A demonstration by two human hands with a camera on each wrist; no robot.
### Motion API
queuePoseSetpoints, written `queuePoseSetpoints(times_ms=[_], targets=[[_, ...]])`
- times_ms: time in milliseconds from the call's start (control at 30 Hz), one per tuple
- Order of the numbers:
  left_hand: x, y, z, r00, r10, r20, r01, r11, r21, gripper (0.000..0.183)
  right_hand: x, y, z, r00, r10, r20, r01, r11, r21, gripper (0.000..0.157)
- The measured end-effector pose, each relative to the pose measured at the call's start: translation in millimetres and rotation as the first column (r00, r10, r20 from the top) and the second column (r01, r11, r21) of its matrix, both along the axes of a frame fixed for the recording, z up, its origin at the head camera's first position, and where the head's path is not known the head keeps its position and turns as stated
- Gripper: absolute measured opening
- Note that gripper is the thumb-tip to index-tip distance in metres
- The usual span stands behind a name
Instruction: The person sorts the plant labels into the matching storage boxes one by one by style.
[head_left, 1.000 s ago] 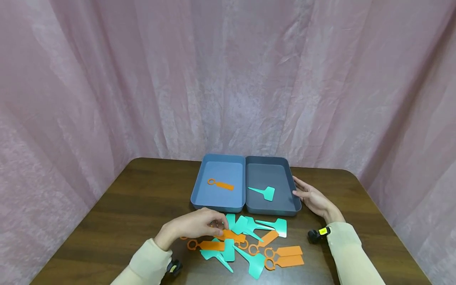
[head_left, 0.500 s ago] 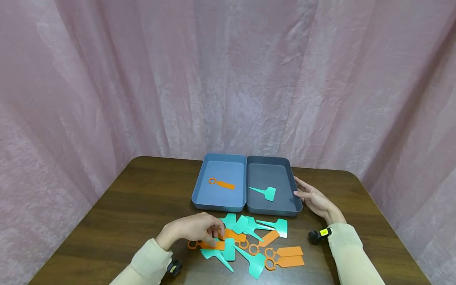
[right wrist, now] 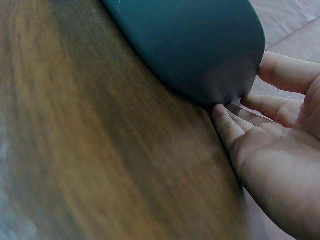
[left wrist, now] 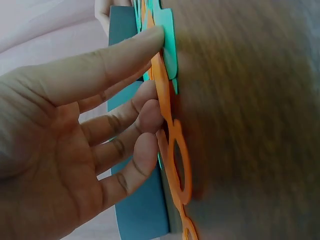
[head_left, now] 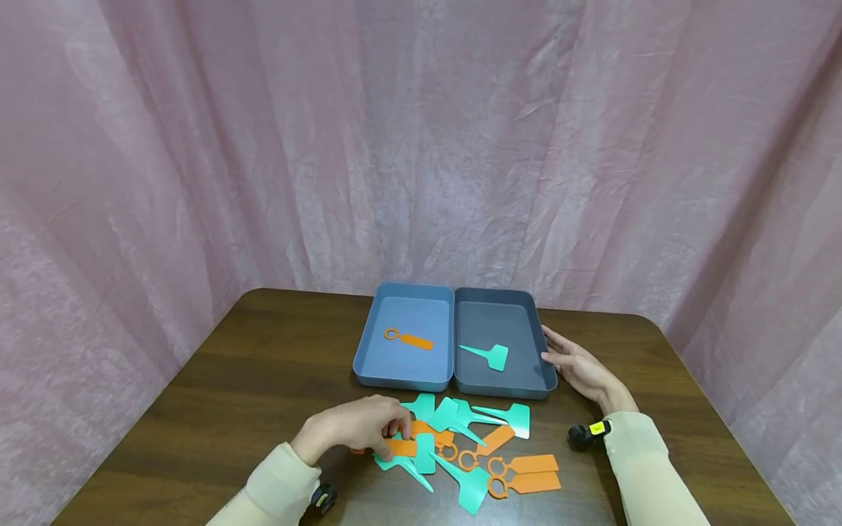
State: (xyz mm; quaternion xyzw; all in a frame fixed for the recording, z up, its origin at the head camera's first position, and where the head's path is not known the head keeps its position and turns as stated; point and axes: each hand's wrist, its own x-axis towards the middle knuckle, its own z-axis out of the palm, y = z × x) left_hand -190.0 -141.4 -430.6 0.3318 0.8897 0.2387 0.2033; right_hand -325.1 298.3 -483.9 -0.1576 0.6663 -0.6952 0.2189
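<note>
Pinching an orange tag (head_left: 403,448), the left hand (head_left: 358,425) sits lower centre; the right hand (head_left: 584,371), fingers extended, touches a dark tray (head_left: 503,389).

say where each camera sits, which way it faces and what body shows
Head: worn there, looks forward to the curtain and down on the table; shows both sleeves, left hand and right hand.
Left wrist: worn there, looks past the palm at an orange tag; shows the left hand, seemingly some of the right.
Right wrist: worn there, looks at the dark tray; shows the right hand.
Head and right wrist share the right hand touching the dark tray.
</note>
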Motion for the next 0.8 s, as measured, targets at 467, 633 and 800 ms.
queuePoseSetpoints(times_ms=[467,633,800], targets=[[-4.0,-2.8,-1.6,1.000,-0.004,0.030,0.003,0.998,0.058,0.024,-0.1,0.6,-0.5,1.000,-0.004,0.010,0.003,1.000,0.007,0.077],[-7.3,-5.3,-0.6,0.997,-0.042,0.071,0.032,0.989,0.144,0.018,-1.1,0.4,-2.0,1.000,-0.004,0.016,0.004,1.000,0.019,0.078],[-10.3,-6.2,0.6,0.998,-0.026,0.063,0.011,0.975,0.223,0.013,-1.2,0.6,-2.0,1.000,-0.006,0.005,0.005,1.000,0.017,0.077]])
